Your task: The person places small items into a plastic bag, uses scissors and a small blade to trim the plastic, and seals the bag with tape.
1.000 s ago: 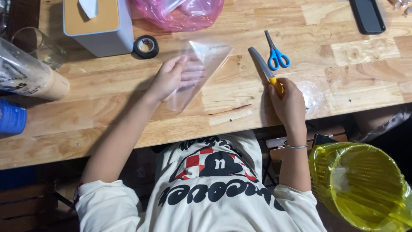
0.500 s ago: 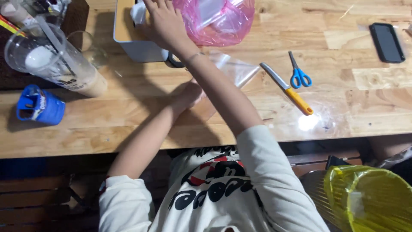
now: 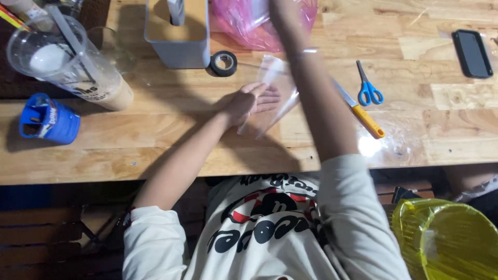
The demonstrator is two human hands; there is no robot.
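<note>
Wooden butcher-block tabletop (image 3: 155, 150) fills the view, with the person seated at its near edge. Their left hand (image 3: 249, 102) lies flat and open, fingers together, pressing down on a clear, crinkly plastic bag (image 3: 272, 98) near the middle of the table; it pins the bag rather than gripping it. The right hand (image 3: 282, 15) stretches away over the bag toward a pink translucent plastic bag (image 3: 244, 23) at the far edge; motion blur and the frame edge hide its fingers, so whether it grasps anything cannot be told.

Holding the clear bag well seems to call for a spread, even palm, since the film looks slippery and light and the forearm passing just above could drag it.

Just beyond the left hand sits a black roll of tape (image 3: 224, 63), touching a grey box with a tan wooden lid (image 3: 176, 36). Right of the bag lie a yellow-handled knife (image 3: 360, 111) and blue-handled scissors (image 3: 368, 85), close together. A black phone (image 3: 471, 53) rests well apart at the far right.
</note>
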